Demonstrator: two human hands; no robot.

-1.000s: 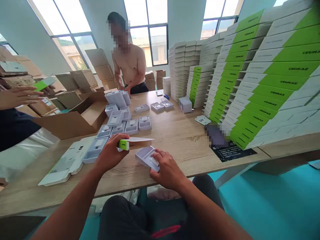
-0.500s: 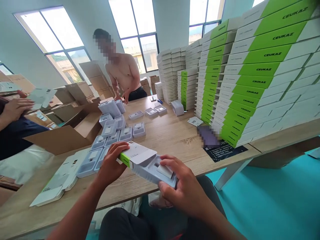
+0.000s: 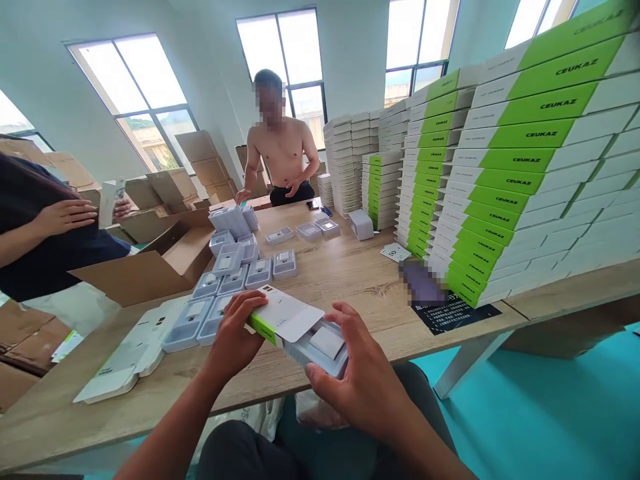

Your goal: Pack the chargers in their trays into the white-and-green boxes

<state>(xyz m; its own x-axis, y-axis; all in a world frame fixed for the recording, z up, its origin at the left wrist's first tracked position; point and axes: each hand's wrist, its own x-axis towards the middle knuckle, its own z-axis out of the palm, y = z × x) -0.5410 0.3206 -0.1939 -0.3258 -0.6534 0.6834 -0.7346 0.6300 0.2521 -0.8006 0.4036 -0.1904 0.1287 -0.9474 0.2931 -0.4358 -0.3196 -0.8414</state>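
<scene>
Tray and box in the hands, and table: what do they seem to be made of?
Tray: probably thin plastic, satin; its pale walls look moulded.
Box: likely coated cardboard, smooth, white and green; it folds crisply.
Table: wood or wood-print laminate, fairly matte; grain and a knot-like mark show, but cannot settle which.
</scene>
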